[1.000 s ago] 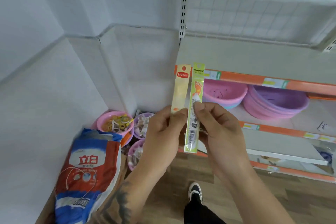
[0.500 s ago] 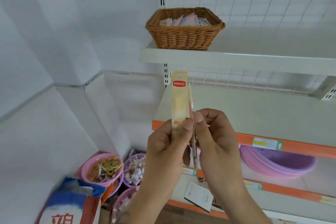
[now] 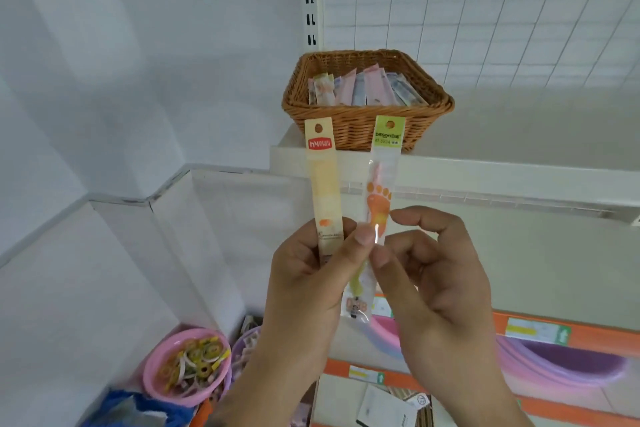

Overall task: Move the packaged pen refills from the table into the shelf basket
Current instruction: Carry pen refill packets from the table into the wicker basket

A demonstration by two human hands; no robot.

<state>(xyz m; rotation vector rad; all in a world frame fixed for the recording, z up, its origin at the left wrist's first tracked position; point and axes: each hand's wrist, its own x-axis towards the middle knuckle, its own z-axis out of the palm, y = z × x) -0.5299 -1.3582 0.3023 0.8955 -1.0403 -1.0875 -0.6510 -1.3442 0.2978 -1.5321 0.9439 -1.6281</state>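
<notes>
The green header card [image 3: 389, 135] of the right-hand refill pack carried the brand "bitoon" with a code beneath, seemingly "BT-3234", though small and soft. The pale yellow pack [image 3: 323, 184] beside it bore a red label [image 3: 320, 143] with white characters too blurred to read, and a line of fine script [image 3: 329, 235] lower down, also illegible. Orange shelf-edge tags [image 3: 535, 332] showed only unreadable print.
</notes>
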